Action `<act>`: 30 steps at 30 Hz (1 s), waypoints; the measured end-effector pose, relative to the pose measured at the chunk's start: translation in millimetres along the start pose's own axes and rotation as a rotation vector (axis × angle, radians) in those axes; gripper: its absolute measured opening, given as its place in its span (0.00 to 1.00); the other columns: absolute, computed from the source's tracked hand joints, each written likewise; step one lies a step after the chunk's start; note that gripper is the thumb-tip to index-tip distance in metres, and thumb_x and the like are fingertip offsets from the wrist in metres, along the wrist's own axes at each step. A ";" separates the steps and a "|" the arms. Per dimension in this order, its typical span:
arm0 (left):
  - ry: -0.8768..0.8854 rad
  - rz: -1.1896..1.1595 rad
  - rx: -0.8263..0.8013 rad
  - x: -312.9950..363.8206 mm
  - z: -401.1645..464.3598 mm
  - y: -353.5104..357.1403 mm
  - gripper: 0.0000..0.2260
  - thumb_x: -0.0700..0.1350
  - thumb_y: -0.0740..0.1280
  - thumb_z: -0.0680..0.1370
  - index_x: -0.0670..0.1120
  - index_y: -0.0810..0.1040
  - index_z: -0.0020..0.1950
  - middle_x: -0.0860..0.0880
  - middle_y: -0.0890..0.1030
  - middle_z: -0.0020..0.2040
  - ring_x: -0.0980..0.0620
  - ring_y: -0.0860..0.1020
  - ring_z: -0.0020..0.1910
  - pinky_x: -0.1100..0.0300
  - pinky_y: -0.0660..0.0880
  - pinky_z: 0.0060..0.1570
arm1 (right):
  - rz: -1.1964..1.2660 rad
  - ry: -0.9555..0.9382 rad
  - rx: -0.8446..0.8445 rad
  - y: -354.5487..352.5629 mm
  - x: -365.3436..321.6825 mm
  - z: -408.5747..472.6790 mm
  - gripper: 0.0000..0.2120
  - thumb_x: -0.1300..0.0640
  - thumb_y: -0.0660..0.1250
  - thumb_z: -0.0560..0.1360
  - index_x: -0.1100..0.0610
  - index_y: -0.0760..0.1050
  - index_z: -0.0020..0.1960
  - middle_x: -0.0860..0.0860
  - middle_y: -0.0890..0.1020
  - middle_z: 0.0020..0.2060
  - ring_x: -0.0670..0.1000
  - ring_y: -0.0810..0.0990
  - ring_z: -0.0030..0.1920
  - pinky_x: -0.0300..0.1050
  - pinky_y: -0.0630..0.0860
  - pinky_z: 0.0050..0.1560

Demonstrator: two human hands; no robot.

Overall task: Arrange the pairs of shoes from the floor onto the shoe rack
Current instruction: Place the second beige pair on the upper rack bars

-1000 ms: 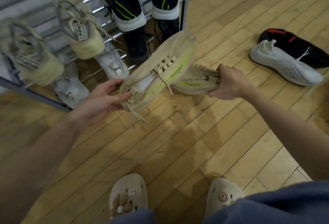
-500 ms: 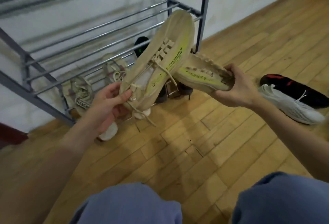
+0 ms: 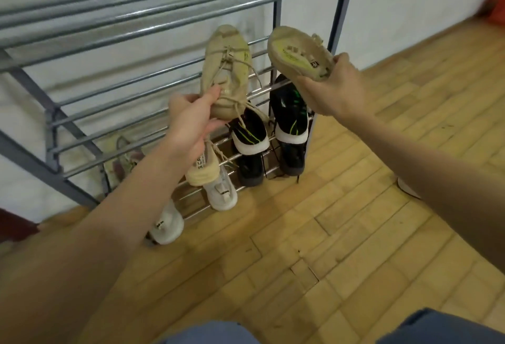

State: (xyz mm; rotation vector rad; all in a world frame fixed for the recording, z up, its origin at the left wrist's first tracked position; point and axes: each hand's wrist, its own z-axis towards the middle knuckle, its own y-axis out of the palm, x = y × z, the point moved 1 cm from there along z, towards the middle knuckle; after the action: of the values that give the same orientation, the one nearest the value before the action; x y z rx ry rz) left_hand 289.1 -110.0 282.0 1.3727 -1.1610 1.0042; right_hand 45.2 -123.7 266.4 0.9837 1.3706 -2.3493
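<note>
My left hand grips the heel of a beige lace-up sneaker, toe pointing up toward the grey metal shoe rack. My right hand holds the matching beige sneaker by its heel, tilted with its yellow-green side showing. Both shoes hang in the air in front of the rack's middle tier, whose bars show bare. A black pair with green stripes sits on the lower tier at the right. Cream sneakers sit to its left, and white shoes lie lowest.
The rack stands against a white wall. Wood parquet floor spreads in front. A white shoe's edge shows past my right forearm. A red object lies at the far right edge. My blue-clad knees are at the bottom.
Both hands have lifted the beige pair higher and closer to the rack. The view has swung toward the rack, so the shoes on the floor at the right have mostly left the frame.
</note>
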 end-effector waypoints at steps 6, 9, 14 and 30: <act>-0.016 0.034 0.086 16.7 49.7 15.8 0.15 0.40 0.68 0.77 0.33 0.72 0.58 0.39 0.83 0.50 0.47 0.85 0.42 0.50 0.82 0.44 | -0.148 0.049 0.085 35.1 -29.5 49.7 0.40 0.28 0.63 0.67 0.61 0.67 0.62 0.58 0.76 0.58 0.60 0.73 0.60 0.56 0.71 0.58; -0.057 0.035 0.088 15.5 59.3 19.7 0.17 0.40 0.68 0.76 0.33 0.71 0.60 0.38 0.82 0.53 0.46 0.84 0.45 0.52 0.82 0.41 | -0.210 0.064 0.094 49.3 -33.7 61.0 0.39 0.29 0.64 0.68 0.61 0.67 0.63 0.59 0.76 0.60 0.61 0.73 0.62 0.54 0.68 0.58; -0.083 0.069 0.091 9.0 60.3 16.3 0.14 0.40 0.67 0.78 0.33 0.73 0.59 0.38 0.83 0.49 0.46 0.85 0.42 0.51 0.82 0.43 | -0.333 0.023 0.047 54.0 -31.3 63.9 0.38 0.32 0.64 0.70 0.61 0.66 0.65 0.60 0.74 0.62 0.62 0.70 0.64 0.56 0.66 0.61; 0.650 0.697 0.055 -77.4 -15.5 56.6 0.09 0.41 0.63 0.75 0.44 0.72 0.54 0.46 0.77 0.52 0.53 0.76 0.49 0.61 0.74 0.49 | -0.354 -0.358 -0.093 3.6 110.6 -66.8 0.31 0.53 0.62 0.77 0.60 0.56 0.76 0.62 0.60 0.74 0.63 0.61 0.72 0.57 0.58 0.71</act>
State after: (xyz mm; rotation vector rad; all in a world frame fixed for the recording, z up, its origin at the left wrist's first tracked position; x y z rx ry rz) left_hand 219.6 -85.4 218.8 0.5629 -1.1076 1.8158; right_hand -6.4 -56.5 168.8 0.2865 1.5845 -2.5142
